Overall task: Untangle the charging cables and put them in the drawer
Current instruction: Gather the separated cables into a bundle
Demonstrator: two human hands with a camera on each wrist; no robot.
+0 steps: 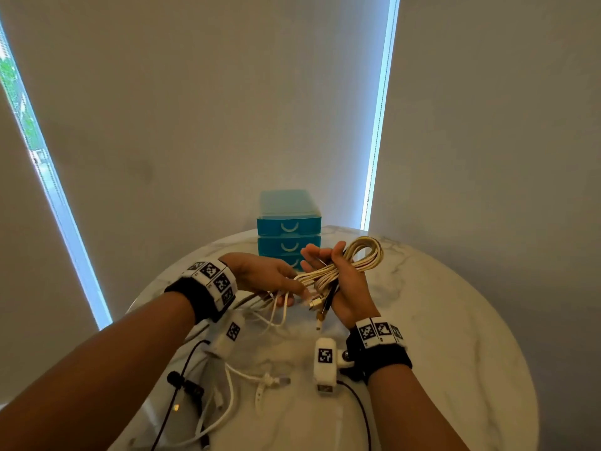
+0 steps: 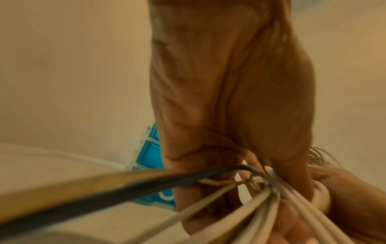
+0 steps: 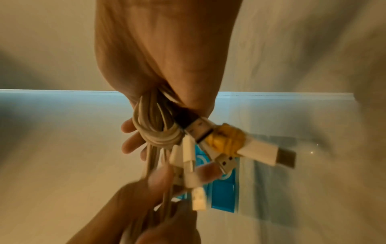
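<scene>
My right hand (image 1: 338, 281) grips a coiled bundle of cream and black charging cables (image 1: 354, 258) above the table, loops sticking up to the right and plug ends hanging below the palm. In the right wrist view the bundle (image 3: 160, 132) shows several white USB plugs and a yellow wrap. My left hand (image 1: 276, 281) pinches white strands (image 1: 279, 304) that trail out of the bundle; the strands (image 2: 261, 198) run past it in the left wrist view. The blue three-drawer unit (image 1: 288, 229) stands behind both hands, all drawers closed.
More white cables with a strap (image 1: 260, 382) lie on the round marble table (image 1: 439, 320) near its front edge. Black wires of the wrist cameras hang by my forearms. Grey blinds and window strips stand behind the table.
</scene>
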